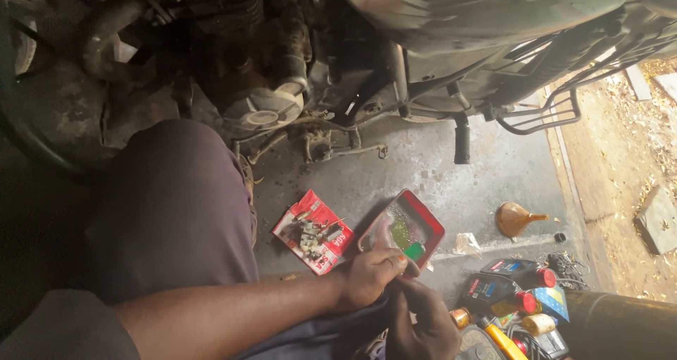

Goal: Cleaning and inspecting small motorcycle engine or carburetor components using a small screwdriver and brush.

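Our left hand (370, 275) pinches a small green plastic piece (414, 251) over the red rectangular metal tray (430, 222); our right hand (423, 325) curls beside it, best kept steady.

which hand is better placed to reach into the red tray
Left, probably: the left hand rests against the near rim of the red tray, pinching a small green piece. The right hand sits lower, farther back.

Small green piece above a red-rimmed tray

The small green piece (414, 251), bright and blocky, sits at the near edge of the red-rimmed tray (430, 222), pinched at fingertip level. The tray, a shallow rectangle holding dark liquid with a greenish patch, lies tilted diagonally on the concrete floor.
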